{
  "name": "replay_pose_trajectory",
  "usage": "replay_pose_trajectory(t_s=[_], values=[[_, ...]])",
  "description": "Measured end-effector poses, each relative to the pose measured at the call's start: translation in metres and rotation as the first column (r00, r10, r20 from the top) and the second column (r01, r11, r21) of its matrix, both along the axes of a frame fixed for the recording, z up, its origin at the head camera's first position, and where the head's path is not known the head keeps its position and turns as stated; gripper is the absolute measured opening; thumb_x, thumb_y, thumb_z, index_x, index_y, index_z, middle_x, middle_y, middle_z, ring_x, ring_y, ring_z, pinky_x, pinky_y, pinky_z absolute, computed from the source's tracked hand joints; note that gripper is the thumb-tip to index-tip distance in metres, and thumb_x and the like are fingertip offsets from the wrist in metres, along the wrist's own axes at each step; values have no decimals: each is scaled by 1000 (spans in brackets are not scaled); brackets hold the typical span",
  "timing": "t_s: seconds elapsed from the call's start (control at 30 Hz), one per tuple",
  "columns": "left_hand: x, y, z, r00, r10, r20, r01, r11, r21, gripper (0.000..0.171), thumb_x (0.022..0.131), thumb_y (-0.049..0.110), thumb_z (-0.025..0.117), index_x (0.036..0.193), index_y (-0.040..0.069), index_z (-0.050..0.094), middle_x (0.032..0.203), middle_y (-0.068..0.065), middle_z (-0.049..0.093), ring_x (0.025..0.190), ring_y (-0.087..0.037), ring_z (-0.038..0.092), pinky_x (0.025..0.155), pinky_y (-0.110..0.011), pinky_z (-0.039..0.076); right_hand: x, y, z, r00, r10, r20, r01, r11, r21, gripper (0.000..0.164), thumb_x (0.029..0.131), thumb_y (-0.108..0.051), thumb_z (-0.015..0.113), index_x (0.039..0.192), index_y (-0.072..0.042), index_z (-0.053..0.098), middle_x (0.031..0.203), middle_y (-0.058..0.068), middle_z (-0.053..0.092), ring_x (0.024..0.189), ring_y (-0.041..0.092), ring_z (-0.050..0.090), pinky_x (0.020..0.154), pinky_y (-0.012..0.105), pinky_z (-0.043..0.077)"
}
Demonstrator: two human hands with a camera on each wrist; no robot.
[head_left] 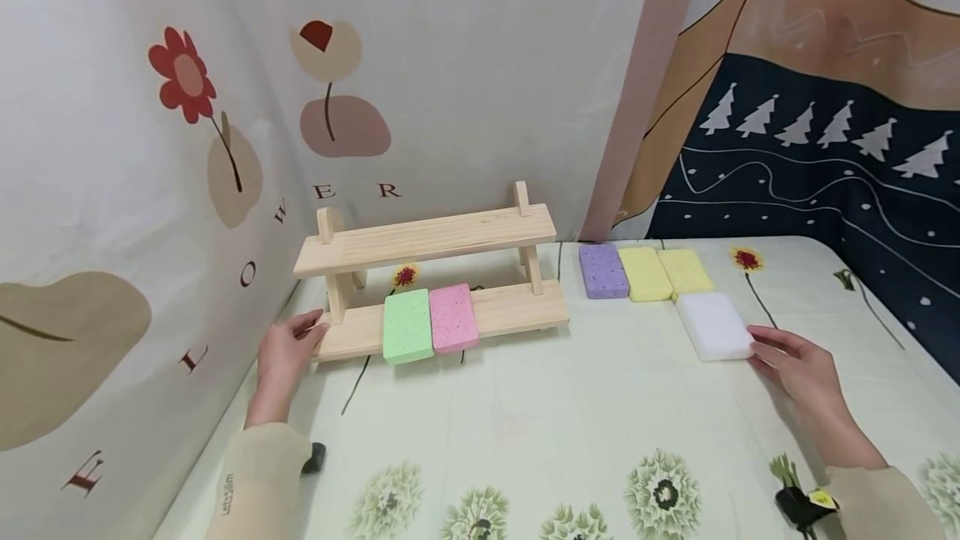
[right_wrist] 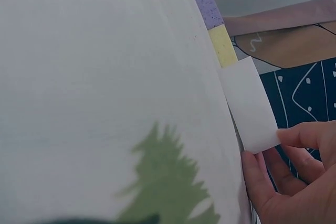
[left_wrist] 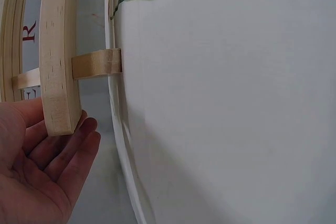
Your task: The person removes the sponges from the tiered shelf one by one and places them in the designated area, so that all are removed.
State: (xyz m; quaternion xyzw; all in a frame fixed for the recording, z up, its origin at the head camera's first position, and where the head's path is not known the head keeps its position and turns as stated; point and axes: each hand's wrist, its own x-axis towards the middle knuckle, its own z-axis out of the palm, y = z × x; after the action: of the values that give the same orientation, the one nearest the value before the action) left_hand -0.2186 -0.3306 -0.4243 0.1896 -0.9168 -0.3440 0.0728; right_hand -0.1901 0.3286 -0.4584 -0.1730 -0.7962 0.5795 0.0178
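A two-tier wooden shelf (head_left: 435,236) stands at the back left, with a green sponge (head_left: 407,326) and a pink sponge (head_left: 453,318) side by side on its lower board. My left hand (head_left: 283,361) grips the left end of that lower board (left_wrist: 60,66), fingers reaching under it in the left wrist view. On the right, my right hand (head_left: 802,373) pinches the right edge of a white sponge (head_left: 714,325) between thumb and fingers. In the right wrist view the white sponge (right_wrist: 249,106) looks tilted slightly, and I cannot tell whether it fully touches the cloth.
Behind the white sponge sit a purple sponge (head_left: 603,272) and two yellow sponges (head_left: 646,274) in a row. A floral cloth (head_left: 540,407) covers the table. Printed curtains (head_left: 480,82) hang close behind the shelf and along the left side.
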Motion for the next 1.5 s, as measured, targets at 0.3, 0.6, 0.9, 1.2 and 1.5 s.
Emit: replay_pose_trajectory(t_s=[0.3,0.6,0.9,1.2,1.5], values=[[0,-2,-2,1000,1,-9,-1,1000,2,43,101,23,59,140,4,56,137,-25,59,126,-41,57,100,-52,49,-2,2,-2,1000,3,-20,-3,1000,-26,44,101,-20,58,141,-4,52,98,-29,51,84,-21,53,74,8,54],[2,-2,0,1000,6,-6,-6,1000,-1,44,102,25,58,141,6,55,140,-23,58,127,-41,55,99,-51,48,-6,3,-4,1000,0,12,0,1000,12,48,101,-21,59,145,-3,49,101,-30,47,86,-22,49,75,6,52],[4,-2,0,1000,9,8,-9,1000,4,44,102,24,57,142,6,54,141,-23,57,128,-41,55,99,-51,49,-6,3,-4,1000,19,15,-20,999,39,52,100,-23,60,145,2,47,102,-28,48,85,-23,48,75,6,53],[3,-2,0,1000,11,19,-12,1000,21,44,102,25,58,142,7,54,143,-22,56,126,-39,56,92,-45,51,-6,6,-1,997,17,76,-21,998,53,54,101,-25,59,147,0,45,128,2,55,84,-24,47,75,7,53],[1,-1,-1,1000,7,14,-7,1000,15,44,102,26,59,141,8,56,142,-20,57,124,-38,57,88,-42,52,-3,8,-1,997,35,69,-39,997,60,54,102,-24,57,148,2,42,137,13,48,83,-26,47,75,7,53]])
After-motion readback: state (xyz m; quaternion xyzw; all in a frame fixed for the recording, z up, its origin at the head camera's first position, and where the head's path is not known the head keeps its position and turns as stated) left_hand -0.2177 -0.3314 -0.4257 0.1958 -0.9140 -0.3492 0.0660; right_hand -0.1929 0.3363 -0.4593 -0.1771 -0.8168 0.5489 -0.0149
